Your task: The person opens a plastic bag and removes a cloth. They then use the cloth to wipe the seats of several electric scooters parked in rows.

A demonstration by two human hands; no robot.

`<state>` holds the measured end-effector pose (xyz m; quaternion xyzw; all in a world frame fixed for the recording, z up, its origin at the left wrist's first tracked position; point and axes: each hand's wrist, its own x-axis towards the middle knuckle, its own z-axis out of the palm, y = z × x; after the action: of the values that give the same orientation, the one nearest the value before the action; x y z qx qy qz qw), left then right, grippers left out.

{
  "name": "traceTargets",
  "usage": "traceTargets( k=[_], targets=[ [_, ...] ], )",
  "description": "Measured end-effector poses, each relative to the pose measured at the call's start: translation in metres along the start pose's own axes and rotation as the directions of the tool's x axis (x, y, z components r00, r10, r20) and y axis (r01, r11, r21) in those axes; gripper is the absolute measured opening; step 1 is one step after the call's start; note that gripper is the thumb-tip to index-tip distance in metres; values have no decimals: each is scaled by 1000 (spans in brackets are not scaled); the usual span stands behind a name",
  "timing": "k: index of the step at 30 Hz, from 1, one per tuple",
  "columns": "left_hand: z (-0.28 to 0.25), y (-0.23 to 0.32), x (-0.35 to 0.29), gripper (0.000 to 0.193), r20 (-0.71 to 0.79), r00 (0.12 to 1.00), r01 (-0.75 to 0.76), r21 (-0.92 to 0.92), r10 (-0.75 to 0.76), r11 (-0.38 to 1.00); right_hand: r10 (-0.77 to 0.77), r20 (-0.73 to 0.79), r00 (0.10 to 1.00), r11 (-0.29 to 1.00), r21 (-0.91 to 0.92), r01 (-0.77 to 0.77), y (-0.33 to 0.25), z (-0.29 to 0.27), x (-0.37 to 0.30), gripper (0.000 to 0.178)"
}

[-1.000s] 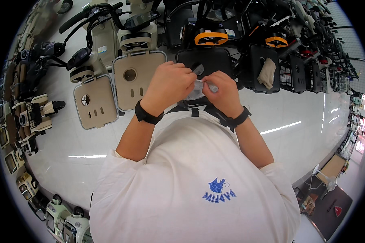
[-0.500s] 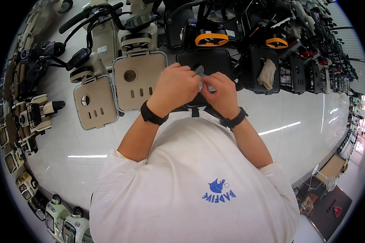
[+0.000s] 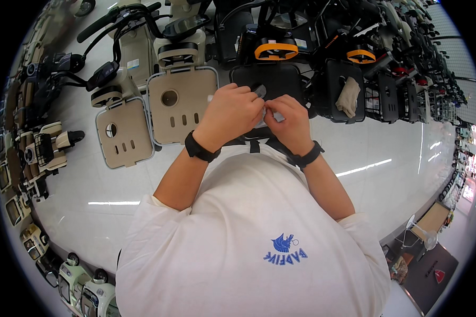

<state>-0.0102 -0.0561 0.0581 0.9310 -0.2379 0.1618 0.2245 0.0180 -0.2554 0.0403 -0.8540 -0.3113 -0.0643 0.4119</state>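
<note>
Black panel (image 3: 282, 78) lay beyond left hand (image 3: 232, 113) and right hand (image 3: 290, 122), fingertips nearly meeting.
Left's curled fingers hid any grip; right pinched clear film (image 3: 261, 124), which lay between them, close to both, long axis unclear.
</note>
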Motion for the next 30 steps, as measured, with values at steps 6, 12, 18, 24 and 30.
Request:
traceTargets(
  k=[6,12,18,24,30],
  targets=[
    [-5,-2,-2,7,39,999,22,-8,-22,1000,14,22,1000,1000,-26,-14,1,-5,0,14],
    [-4,0,-1,6,48,999,-2,-24,3,1000,17,1,1000,1000,-9,-17,-1,-1,-2,13],
    [-5,-3,-5,7,80,997,14,-37,-11,999,-38,43,998,996,-83,41,3,-4,-4,11],
    [-4,-2,-4,8,70,998,-4,-49,7,999,-24,5,1000,997,-73,24,1,-1,-6,12],
    [-9,-5,-5,9,42,999,6,-46,-4,999,-17,17,1000,996,-92,18,3,-4,-9,14]
  ],
)
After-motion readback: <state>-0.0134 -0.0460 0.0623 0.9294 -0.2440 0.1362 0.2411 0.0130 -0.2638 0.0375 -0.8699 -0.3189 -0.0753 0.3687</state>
